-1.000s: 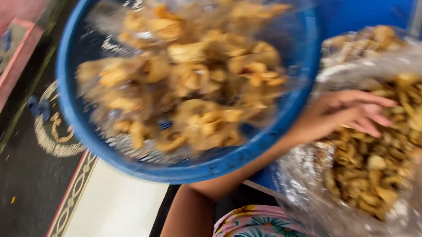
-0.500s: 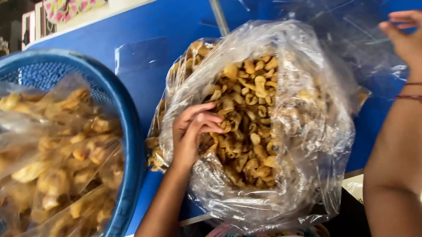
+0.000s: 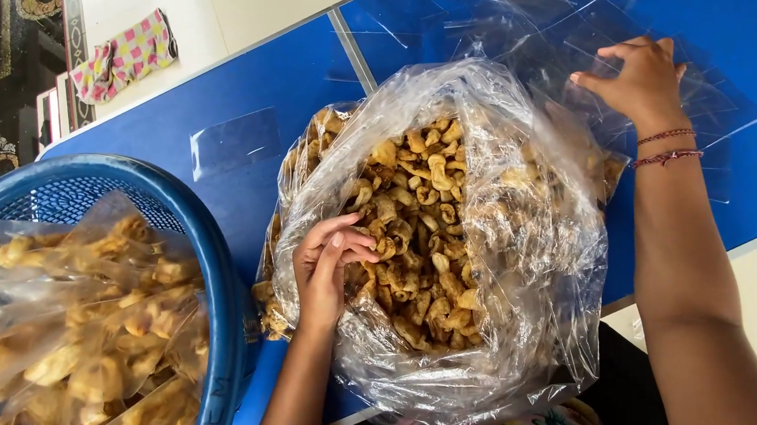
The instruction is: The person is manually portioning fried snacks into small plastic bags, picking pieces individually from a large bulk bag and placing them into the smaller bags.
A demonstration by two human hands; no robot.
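In the big clear plastic bag (image 3: 524,256) of fried crackers (image 3: 416,236) on our blue table (image 3: 237,98), our left hand (image 3: 329,265) pinches a few pieces. Our right hand (image 3: 640,79) lies open on the empty clear bags (image 3: 708,101) beside it, steadying them, while the blue basket (image 3: 214,277) of filled packets (image 3: 85,339) sits at our left.

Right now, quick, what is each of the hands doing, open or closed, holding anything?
Left hand: inside the big clear bag, fingers curled on the fried snacks.
Right hand: open, flat on the empty clear bags, gripping nothing.

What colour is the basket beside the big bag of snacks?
The basket is blue, seen in the head view.
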